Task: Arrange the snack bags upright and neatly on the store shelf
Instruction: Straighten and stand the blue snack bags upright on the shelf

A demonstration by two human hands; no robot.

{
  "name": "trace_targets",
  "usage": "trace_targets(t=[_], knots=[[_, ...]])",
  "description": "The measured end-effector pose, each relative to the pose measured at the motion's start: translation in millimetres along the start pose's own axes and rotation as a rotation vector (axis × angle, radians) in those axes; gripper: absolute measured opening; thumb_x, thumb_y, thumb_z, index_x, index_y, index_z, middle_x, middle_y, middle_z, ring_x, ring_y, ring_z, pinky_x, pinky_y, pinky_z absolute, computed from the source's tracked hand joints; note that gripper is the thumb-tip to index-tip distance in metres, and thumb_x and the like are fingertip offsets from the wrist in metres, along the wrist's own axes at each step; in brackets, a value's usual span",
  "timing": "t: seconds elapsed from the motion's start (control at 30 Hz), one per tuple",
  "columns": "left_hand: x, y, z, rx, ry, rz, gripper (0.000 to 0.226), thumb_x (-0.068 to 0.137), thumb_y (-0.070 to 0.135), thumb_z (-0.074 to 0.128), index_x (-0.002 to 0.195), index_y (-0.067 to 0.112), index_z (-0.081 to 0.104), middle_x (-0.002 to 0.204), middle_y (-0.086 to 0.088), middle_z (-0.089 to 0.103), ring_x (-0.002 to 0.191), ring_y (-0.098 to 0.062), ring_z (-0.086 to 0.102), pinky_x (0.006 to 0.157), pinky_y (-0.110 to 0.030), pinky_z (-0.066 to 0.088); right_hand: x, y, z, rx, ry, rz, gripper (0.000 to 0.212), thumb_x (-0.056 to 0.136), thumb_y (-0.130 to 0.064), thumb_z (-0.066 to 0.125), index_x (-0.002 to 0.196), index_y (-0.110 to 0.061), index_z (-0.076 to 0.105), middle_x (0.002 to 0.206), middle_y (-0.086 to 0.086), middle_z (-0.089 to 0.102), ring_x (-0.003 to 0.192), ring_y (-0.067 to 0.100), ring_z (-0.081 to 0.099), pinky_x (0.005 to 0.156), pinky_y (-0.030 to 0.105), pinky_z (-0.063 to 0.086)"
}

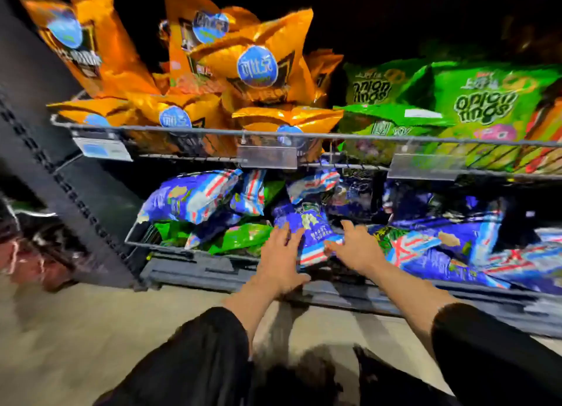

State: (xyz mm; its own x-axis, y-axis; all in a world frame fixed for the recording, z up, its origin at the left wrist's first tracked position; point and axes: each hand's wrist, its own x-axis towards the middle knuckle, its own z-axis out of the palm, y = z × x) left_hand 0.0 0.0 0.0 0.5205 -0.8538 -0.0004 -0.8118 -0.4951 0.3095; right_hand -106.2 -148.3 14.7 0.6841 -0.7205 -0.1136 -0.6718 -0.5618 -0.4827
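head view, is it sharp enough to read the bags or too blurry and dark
Head view: motion blur smears most print; only the green onion rings bags read clearly; foil glare on the orange bags; shelf back is black; wide-angle bends the wire rail.

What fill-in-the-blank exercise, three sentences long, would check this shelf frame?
1. Both hands, left hand and right hand, reach for a ____ snack bag on the lower shelf.
2. The upper shelf's left side holds ____ bags.
3. The green bags read "onion ____".

Missing words: blue; orange; rings
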Motion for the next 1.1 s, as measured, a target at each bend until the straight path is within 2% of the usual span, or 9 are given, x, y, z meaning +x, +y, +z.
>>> trace_targets(t=[0.07, 0.2, 0.37, 0.57, 0.7, 0.83, 0.9, 1.0, 1.1], knots=[[2, -23, -2, -0.014, -0.029, -0.039, 0.106, 0.070, 0.048, 0.076, 0.151, 0.020, 0.015, 0.158, -0.017, 0.004, 0.146, -0.037, 0.009, 0.117, -0.046, 0.020, 2, -10, 24, 0.058, -0.026, 0.025, 0.065, 0.083, -0.040, 0.064, 0.135, -0.011, 0.039, 0.131, 0.024, 0.050, 0.120, 0.038, 0.050, 0.096, 0.041, 0.042], [0, -49, 4, -0.167, -0.162, -0.043, 0.114, 0.070, 0.042, 0.079, 0.152, 0.023, 0.004, 0.157, -0.023, -0.007, 0.147, -0.034, 0.005, 0.116, -0.036, 0.017, -4, -19, 55, 0.087, 0.028, 0.149, 0.060, 0.078, -0.034, 0.070, 0.132, -0.018, 0.049, 0.127, 0.017, 0.059, 0.117, 0.032, 0.055, 0.094, 0.036, 0.044], [27, -43, 9, -0.239, -0.146, 0.046, 0.121, 0.064, 0.045, 0.082, 0.152, 0.026, 0.001, 0.157, -0.025, -0.007, 0.147, -0.035, 0.002, 0.117, -0.038, 0.014, 20, -24, 12, 0.077, 0.205, 0.193, 0.024, 0.075, -0.008, 0.064, 0.097, -0.007, 0.073, 0.101, 0.019, 0.070, 0.101, 0.033, 0.064, 0.082, 0.034, 0.050], [35, -32, 23, -0.396, -0.117, 0.027, 0.109, 0.074, 0.053, 0.071, 0.152, 0.024, 0.002, 0.158, -0.017, -0.001, 0.147, -0.028, 0.010, 0.117, -0.036, 0.018, -1, 22, 14, 0.318, 0.302, 0.273, 0.024, 0.073, 0.001, 0.063, 0.093, -0.006, 0.075, 0.074, 0.008, 0.065, 0.077, 0.020, 0.058, 0.066, 0.026, 0.041], [44, -20, 36, -0.430, -0.204, 0.044, 0.114, 0.073, 0.054, 0.071, 0.151, 0.022, -0.005, 0.160, -0.012, -0.004, 0.148, -0.023, 0.003, 0.117, -0.035, 0.014, -10, 42, 34, 0.534, 0.318, 0.263, 0.027, 0.076, 0.000, 0.068, 0.103, 0.002, 0.070, 0.088, 0.005, 0.062, 0.085, 0.015, 0.053, 0.076, 0.025, 0.041], [45, 13, 53, -0.499, -0.223, 0.133, 0.129, 0.061, 0.042, 0.085, 0.151, 0.031, -0.006, 0.157, -0.008, -0.021, 0.147, -0.016, -0.011, 0.117, -0.032, 0.012, -25, 59, 38, 0.762, 0.501, 0.294, 0.017, 0.073, 0.001, 0.070, 0.090, -0.002, 0.072, 0.082, 0.007, 0.063, 0.078, 0.017, 0.053, 0.072, 0.032, 0.046], [48, 23, 62, -0.476, -0.163, 0.230, 0.124, 0.059, 0.034, 0.088, 0.149, 0.037, 0.003, 0.159, -0.008, -0.014, 0.147, -0.013, -0.005, 0.115, -0.034, 0.019, -32, 69, 39, 0.922, 0.543, 0.337, 0.028, 0.068, -0.008, 0.072, 0.096, 0.000, 0.070, 0.087, 0.010, 0.065, 0.075, 0.016, 0.057, 0.072, 0.038, 0.053], [54, 34, 67, -0.396, 0.012, 0.304, 0.092, 0.074, 0.025, 0.078, 0.147, 0.034, 0.023, 0.158, -0.008, 0.016, 0.146, -0.020, 0.015, 0.110, -0.034, 0.029, -44, 73, 29, 1.229, 0.517, 0.312, 0.034, 0.081, 0.000, 0.066, 0.114, -0.002, 0.058, 0.090, 0.015, 0.063, 0.058, 0.009, 0.061, 0.058, 0.025, 0.056], [61, 39, 55, -0.485, 0.143, 0.207, 0.071, 0.074, 0.016, 0.077, 0.136, 0.023, 0.045, 0.135, -0.014, 0.039, 0.122, -0.026, 0.045, 0.101, -0.031, 0.036, -56, 73, 16, 1.459, 0.482, 0.260, 0.051, 0.084, 0.003, 0.063, 0.127, -0.013, 0.043, 0.089, 0.006, 0.061, 0.069, 0.018, 0.062, 0.078, 0.035, 0.057]])
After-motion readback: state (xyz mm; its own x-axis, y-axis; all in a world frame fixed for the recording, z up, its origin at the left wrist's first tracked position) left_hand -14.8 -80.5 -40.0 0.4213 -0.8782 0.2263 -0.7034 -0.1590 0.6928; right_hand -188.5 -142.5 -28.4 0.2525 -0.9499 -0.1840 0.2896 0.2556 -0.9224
